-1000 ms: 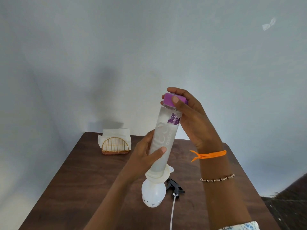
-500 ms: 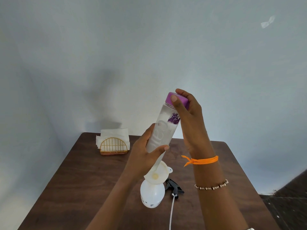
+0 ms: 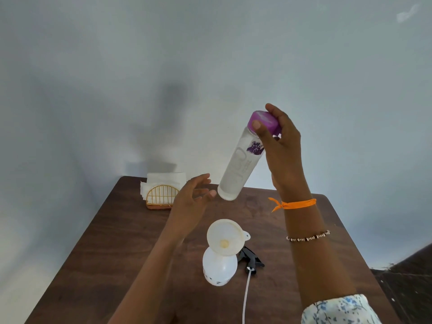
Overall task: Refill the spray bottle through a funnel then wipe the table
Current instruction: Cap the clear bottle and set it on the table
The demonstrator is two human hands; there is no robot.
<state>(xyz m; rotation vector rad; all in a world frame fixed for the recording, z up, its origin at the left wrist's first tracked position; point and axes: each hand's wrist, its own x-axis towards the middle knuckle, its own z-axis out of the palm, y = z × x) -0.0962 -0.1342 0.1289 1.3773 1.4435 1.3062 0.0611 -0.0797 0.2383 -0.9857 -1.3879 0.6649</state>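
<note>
A white spray bottle (image 3: 219, 268) stands on the dark wooden table (image 3: 112, 242) with a white funnel (image 3: 225, 237) seated in its neck. Its black trigger head (image 3: 251, 260) with a white tube lies just right of it. My right hand (image 3: 279, 146) grips the purple cap of a clear water bottle (image 3: 240, 169), which hangs tilted above the table, its bottom toward the left. My left hand (image 3: 192, 202) hovers with loose fingers just left of the water bottle's bottom, not touching it.
A gold wire holder with white napkins (image 3: 163, 191) sits at the table's far left corner. A pale wall rises behind the table. The table's right edge drops to a dark floor (image 3: 411, 281).
My left hand has let go of the water bottle. My right hand has lifted the bottle up and to the right, off the funnel.
</note>
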